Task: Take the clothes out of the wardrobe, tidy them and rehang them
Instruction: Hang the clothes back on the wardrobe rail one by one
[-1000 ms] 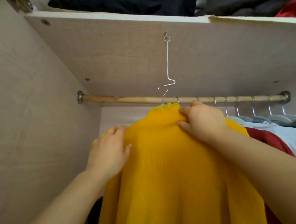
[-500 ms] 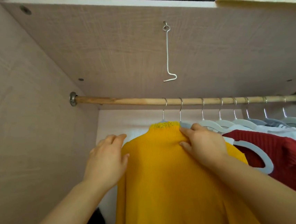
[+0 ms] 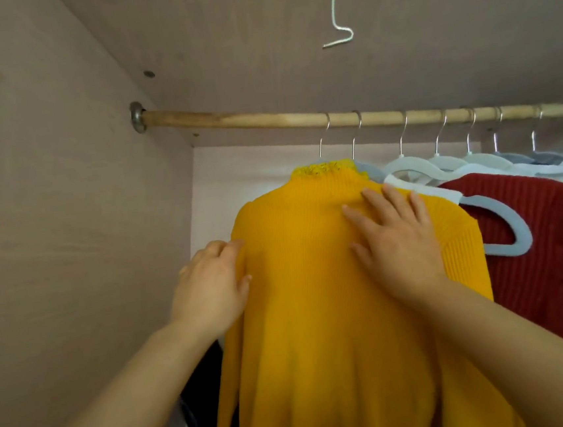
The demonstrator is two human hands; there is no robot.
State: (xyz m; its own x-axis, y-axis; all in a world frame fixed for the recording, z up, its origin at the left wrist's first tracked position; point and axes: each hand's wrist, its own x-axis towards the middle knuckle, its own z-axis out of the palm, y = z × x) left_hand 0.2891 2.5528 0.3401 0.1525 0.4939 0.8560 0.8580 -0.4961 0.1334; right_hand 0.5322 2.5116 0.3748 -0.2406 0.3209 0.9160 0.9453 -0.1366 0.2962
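A yellow ribbed sweater (image 3: 319, 330) is hung vertically from the wooden rail (image 3: 264, 120). Its left shoulder is gripped by the left hand (image 3: 211, 289); the right hand (image 3: 400, 250) is spread flat nearer the collar.

White wire hook (image 3: 333, 3) — hanging overhead.
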